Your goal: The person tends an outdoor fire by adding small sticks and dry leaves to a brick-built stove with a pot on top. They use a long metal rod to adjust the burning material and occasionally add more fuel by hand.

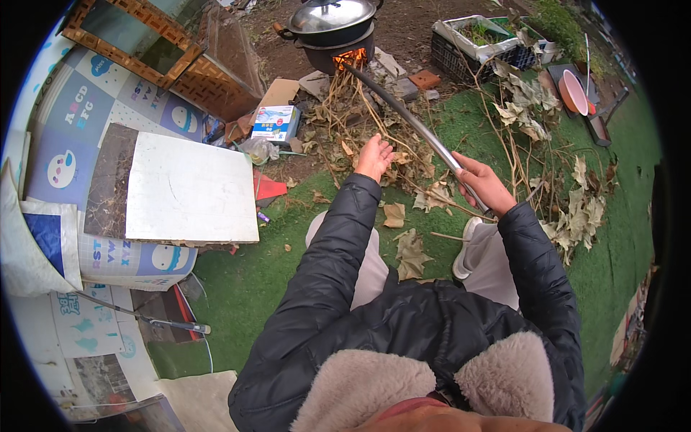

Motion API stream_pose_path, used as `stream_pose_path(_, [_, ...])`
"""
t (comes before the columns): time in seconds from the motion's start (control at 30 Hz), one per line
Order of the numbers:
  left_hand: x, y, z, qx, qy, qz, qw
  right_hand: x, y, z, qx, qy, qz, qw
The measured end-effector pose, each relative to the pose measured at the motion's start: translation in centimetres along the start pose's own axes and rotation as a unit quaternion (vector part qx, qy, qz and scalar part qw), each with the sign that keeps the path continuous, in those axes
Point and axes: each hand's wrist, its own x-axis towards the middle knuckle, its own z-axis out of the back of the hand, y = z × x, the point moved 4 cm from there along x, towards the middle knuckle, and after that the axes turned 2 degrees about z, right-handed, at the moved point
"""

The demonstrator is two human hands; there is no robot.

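Note:
My right hand (483, 182) grips the near end of a long metal pipe (413, 119). The pipe slants up and left, and its darkened far end is at the fiery opening of a round stove (326, 58). Orange flames (352, 56) show in that opening, with thin twigs (353, 92) poking out of it. On the stove sits a dark wok (330, 35) under a shiny domed metal lid (333, 15). My left hand (374, 158) is held above dry leaves and twigs, left of the pipe, its fingers apart and nothing in it.
Dry leafy branches (572, 200) lie on green artificial turf (621, 259) at the right. Beyond them are a black crate (459, 58) and a pink basin (573, 93). A white board (191, 186), a printed box (275, 123) and a patterned cabinet (216, 81) stand left. Bricks (425, 80) lie beside the stove.

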Motion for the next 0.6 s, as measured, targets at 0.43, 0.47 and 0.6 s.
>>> stream_pose_path(0.43, [0.7,-0.8,-0.6,-0.034,-0.006,-0.008,0.999,14.7,1.6,-3.8,0.044,-0.037,-0.002,0.998])
stream_pose_path(0.47, [0.8,-0.9,-0.5,-0.031,-0.010,-0.009,0.999,15.7,2.0,-4.0,0.037,-0.038,0.004,0.999])
stream_pose_path(0.6, [1.0,-1.1,-0.1,-0.018,-0.028,-0.009,0.999,15.9,2.6,-3.3,0.062,-0.027,0.006,0.998])
